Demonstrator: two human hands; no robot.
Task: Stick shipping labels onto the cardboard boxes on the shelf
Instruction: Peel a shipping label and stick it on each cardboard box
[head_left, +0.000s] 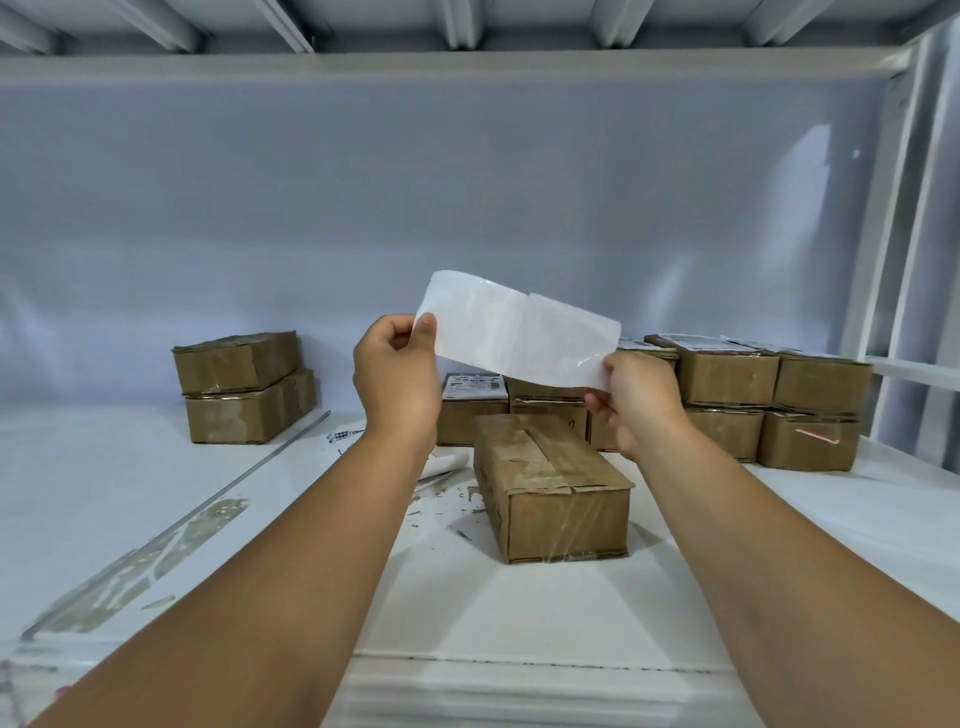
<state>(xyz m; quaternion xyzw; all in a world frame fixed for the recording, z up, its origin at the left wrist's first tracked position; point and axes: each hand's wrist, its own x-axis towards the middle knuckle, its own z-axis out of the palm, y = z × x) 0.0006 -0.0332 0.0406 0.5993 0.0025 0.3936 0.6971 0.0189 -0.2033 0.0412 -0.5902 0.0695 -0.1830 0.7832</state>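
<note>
Overhead, label strip (522, 340) stretched between pinching left hand (397, 376) and right hand (636, 397), above box (550, 483).

Milky translucent white, glossy, on the label strip (519, 338) at frame centre; plain kraft brown on the nearest box (550, 488) below it, shiny clear tape over its top seam. Same brown on the left stack (244, 387) and right stack (769, 395); white labels with black barcode print on the box behind (475, 387) and the right stack's tops, red-pink mark on the lower-right box (808, 444). White shelf (779, 545) with grey-brown scuffed patches lower left, pale blue-grey back wall (467, 182).
</note>
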